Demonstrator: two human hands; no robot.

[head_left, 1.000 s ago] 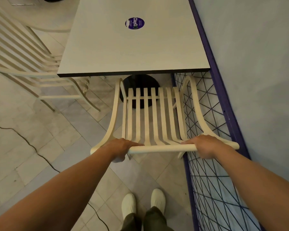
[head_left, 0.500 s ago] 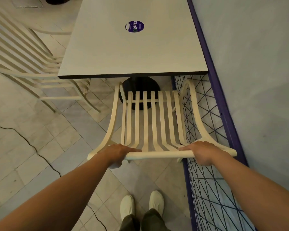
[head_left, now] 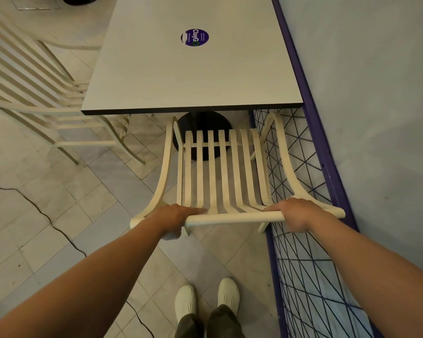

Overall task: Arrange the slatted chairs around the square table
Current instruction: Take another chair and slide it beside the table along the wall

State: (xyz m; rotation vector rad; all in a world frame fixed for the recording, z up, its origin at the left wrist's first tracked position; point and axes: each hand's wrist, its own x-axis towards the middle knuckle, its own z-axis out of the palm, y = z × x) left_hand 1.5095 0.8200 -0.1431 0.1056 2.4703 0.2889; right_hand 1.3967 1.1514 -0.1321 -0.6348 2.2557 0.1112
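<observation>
Both arms reach forward and down. The left hand (head_left: 175, 217) and right hand (head_left: 294, 213) each have a closed grip on the top rail of a cream slatted chair (head_left: 220, 172), knuckles up, fingers wrapped under the rail and hidden. The chair stands at the near edge of the square worktop (head_left: 193, 76), its front tucked beneath, just beside a purple wire fence (head_left: 303, 252). A second chair (head_left: 34, 93) stands at the worktop's left side, cut off by the frame. Two chairs, one round sticker (head_left: 195, 37), two white shoes (head_left: 206, 298).
</observation>
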